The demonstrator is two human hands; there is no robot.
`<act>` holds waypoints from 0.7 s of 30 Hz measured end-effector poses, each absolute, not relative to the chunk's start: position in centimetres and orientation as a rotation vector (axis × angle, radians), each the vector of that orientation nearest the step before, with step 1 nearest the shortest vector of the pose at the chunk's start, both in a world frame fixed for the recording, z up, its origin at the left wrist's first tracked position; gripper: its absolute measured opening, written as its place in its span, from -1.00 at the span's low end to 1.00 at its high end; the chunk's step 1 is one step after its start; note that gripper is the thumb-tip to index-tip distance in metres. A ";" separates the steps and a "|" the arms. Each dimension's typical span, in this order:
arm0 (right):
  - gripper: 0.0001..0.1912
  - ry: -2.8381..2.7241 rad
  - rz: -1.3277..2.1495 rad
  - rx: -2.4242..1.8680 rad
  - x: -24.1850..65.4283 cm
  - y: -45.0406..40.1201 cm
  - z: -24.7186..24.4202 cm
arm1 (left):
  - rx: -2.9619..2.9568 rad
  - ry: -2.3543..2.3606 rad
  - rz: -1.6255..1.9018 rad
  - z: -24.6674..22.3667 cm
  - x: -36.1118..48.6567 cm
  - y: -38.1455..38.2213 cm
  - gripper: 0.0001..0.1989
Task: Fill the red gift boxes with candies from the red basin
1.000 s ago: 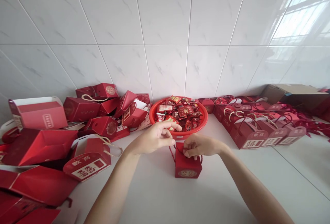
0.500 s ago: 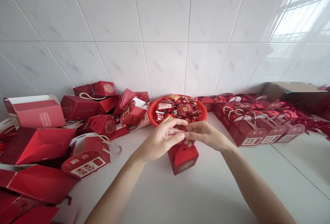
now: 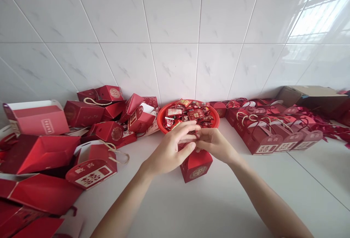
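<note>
A small red gift box [image 3: 196, 167] with a round pale emblem on its front stands in the middle of the counter. At its top, my left hand [image 3: 175, 146] and my right hand [image 3: 214, 145] meet, fingers bent around the upper part from either side. Both hands are closed on the box; the fingers overlap and hide its top edge and anything small between them. Just behind them sits a red plastic basin [image 3: 161, 119] holding wrapped sweets [image 3: 195, 114] in red, gold and white, partly covered by my fingers.
Several red boxes [image 3: 45, 154] lie heaped on the left, many unfolded and some with rope handles. Standing in rows on the right are closed red boxes [image 3: 264, 139] with cord handles. Farther right are red ribbons [image 3: 325, 128] and a cardboard box [image 3: 311, 93]. A tiled wall [image 3: 175, 62] rises behind.
The gift box has tipped and turned slightly, so its front emblem shows more plainly. My fingers have drawn closer around its top, and the flap's hole is now hidden.
</note>
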State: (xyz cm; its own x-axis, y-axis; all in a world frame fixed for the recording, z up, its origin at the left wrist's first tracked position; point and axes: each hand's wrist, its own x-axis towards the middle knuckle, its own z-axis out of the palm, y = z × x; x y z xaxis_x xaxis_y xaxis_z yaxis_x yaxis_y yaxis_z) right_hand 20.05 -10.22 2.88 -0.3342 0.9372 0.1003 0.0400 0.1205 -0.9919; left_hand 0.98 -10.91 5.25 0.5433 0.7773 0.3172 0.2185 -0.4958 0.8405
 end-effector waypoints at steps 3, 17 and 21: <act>-0.94 -1.540 1.314 -1.061 20.0 -10.2 3.0 | 2.122 1.031 0.930 5.0 1.0 -10.5 -0.58; -0.93 -1.687 1.437 -1.111 21.1 -9.2 2.0 | 2.141 1.252 0.185 2.0 2.9 -10.3 -0.64; -0.84 -1.901 1.112 -1.279 21.3 -9.3 1.7 | 2.122 1.158 0.171 1.4 3.0 -9.6 -0.64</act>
State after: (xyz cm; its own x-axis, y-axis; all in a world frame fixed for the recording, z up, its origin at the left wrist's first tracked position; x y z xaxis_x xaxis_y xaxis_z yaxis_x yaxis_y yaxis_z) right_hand 21.29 -9.27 1.72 -0.3673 0.9299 0.0168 0.4409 0.1900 -0.8772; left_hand 3.00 -9.60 1.36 0.5908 0.7801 -0.2060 0.6872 -0.3527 0.6351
